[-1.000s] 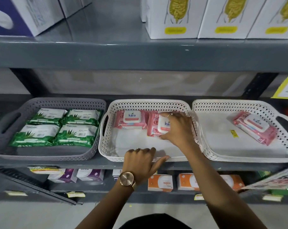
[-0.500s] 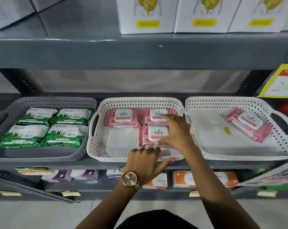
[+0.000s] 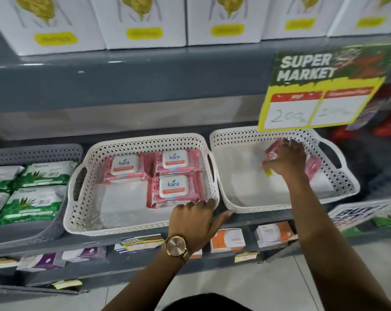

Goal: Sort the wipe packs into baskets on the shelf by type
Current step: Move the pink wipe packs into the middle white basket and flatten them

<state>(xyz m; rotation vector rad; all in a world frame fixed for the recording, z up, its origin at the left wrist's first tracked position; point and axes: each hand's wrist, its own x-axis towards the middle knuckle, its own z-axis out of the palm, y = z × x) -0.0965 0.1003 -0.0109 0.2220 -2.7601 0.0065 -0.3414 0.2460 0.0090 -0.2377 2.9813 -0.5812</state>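
Note:
The middle white basket (image 3: 143, 227) holds three pink Kara wipe packs (image 3: 173, 189). My left hand (image 3: 195, 218), with a watch on the wrist, rests on that basket's front right rim with fingers spread. In the right white basket (image 3: 241, 205), my right hand (image 3: 287, 159) lies over a lone pink wipe pack (image 3: 313, 166) and closes on it; the pack is blurred and mostly hidden. The grey basket (image 3: 53, 230) at left holds several green wipe packs (image 3: 33, 202).
A yellow and green price sign (image 3: 320, 90) hangs from the upper shelf edge, just above the right basket's back rim. White boxes (image 3: 143, 21) line the top shelf. Small orange and purple boxes (image 3: 228, 240) sit on the shelf below.
My right hand let go of the third pink pack in the middle basket and moved right onto the pack in the right basket. The view shifted right. The left hand stayed on the rim.

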